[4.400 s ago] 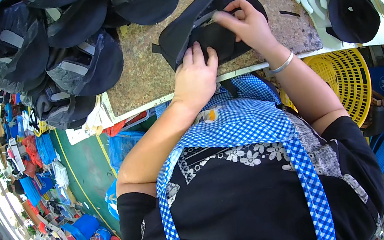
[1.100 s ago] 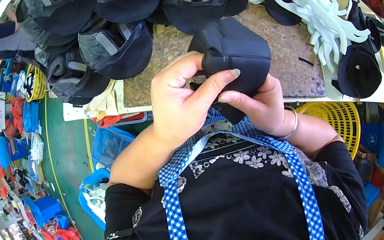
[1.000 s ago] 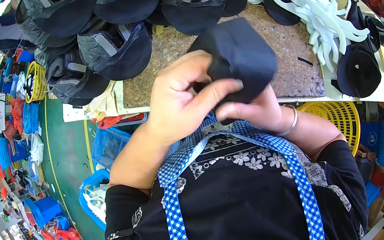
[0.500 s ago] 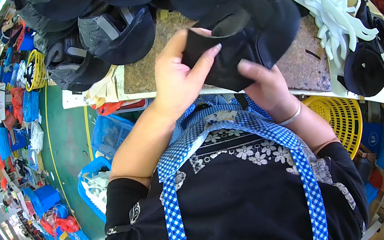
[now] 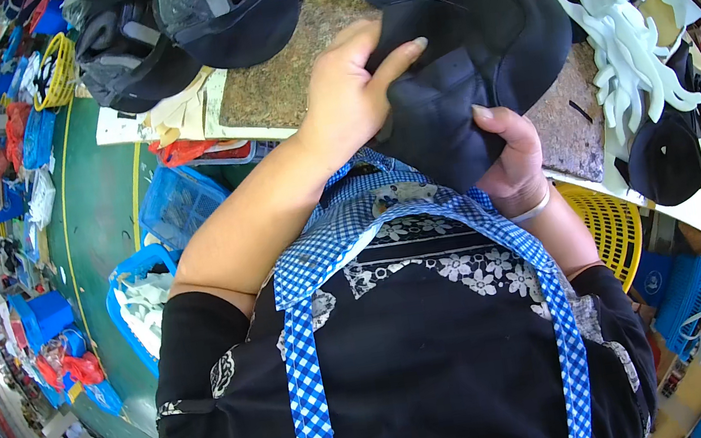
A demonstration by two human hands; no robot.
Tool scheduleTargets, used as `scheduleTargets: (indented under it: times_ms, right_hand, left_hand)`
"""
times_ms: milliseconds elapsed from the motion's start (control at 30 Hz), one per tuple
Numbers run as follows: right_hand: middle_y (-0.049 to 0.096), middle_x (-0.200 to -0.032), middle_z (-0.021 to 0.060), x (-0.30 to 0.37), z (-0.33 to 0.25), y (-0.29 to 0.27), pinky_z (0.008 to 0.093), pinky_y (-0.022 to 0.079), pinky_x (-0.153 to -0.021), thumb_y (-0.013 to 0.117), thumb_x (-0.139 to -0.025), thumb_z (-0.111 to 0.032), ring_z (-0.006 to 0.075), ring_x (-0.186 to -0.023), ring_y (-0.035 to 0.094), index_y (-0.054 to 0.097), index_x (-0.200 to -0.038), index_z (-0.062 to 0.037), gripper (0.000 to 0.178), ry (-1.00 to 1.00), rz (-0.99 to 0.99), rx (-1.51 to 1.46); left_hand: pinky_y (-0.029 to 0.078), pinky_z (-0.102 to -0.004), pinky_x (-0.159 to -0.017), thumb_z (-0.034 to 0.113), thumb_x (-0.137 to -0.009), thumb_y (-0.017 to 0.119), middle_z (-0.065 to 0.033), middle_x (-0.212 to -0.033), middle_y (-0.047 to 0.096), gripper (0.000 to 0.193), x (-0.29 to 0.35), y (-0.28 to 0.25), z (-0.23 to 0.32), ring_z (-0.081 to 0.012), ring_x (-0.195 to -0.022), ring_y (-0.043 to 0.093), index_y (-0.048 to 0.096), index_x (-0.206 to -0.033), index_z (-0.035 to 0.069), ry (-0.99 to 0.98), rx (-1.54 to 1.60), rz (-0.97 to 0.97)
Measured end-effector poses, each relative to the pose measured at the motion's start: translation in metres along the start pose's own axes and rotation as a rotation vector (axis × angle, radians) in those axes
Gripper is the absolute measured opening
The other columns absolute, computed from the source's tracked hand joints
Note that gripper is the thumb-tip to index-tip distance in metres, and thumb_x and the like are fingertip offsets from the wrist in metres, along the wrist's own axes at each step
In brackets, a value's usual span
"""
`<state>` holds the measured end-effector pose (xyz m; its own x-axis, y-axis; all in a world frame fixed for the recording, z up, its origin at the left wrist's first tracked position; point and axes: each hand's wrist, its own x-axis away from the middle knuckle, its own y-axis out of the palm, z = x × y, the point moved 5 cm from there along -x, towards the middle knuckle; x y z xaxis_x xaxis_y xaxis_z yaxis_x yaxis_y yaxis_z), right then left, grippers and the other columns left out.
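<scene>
My left hand (image 5: pixel 348 92) grips the left edge of a soft black sewn piece (image 5: pixel 447 105), its thumb stretched across the surface. The piece looks cap-like, with a broad rounded flap to the upper right and seams across its middle. On the lower right edge my right hand (image 5: pixel 512 149) is closed, thumb on top and fingers hidden beneath. The piece is held tilted above the near edge of the worktable (image 5: pixel 258 88). Beyond it lie several similar black pieces (image 5: pixel 238 41) with grey linings and light strips.
White foam pieces (image 5: pixel 623 42) with curved prongs are heaped at the table's right, beside a round black piece (image 5: pixel 666 161). Below the table stand a yellow basket (image 5: pixel 607 226) on the right and blue baskets (image 5: pixel 185 203) on the left. A green floor (image 5: pixel 100 211) runs along the left.
The black piece has turned in my hands and come slightly nearer. Its hollow opening, visible before, is now flattened out of view. My right hand has moved a little right and down.
</scene>
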<state>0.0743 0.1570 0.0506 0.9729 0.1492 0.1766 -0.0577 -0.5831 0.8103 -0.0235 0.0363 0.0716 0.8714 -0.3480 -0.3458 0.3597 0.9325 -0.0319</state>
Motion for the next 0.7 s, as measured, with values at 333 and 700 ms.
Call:
scheduleTargets:
  times_ms: [333, 700]
  right_hand:
    - [0.046, -0.134, 0.0168, -0.004, -0.007, 0.009, 0.0411, 0.033, -0.107, 0.059, -0.085, -0.03, 0.0295, -0.125, 0.044, 0.033, -0.136, 0.0024, 0.066, -0.186, -0.159, -0.26]
    - [0.057, -0.119, 0.0154, 0.001, -0.015, 0.011, 0.035, 0.041, -0.098, 0.051, -0.087, 0.003, 0.0247, -0.11, 0.055, 0.05, -0.12, 0.0064, 0.034, -0.301, 0.157, 0.25]
  left_hand:
    - [0.048, -0.0367, -0.074, 0.02, -0.086, 0.062, -0.0164, -0.088, 0.063, 0.022, 0.006, 0.0, 0.015, -0.0336, -0.084, 0.061, 0.062, -0.099, 0.003, 0.166, -0.353, 0.105]
    - [0.049, -0.0299, -0.088, 0.008, -0.081, 0.068, -0.0095, -0.107, 0.062, 0.043, 0.013, 0.0, 0.001, -0.0165, -0.097, 0.062, 0.05, -0.118, -0.002, -0.415, 0.536, -0.444]
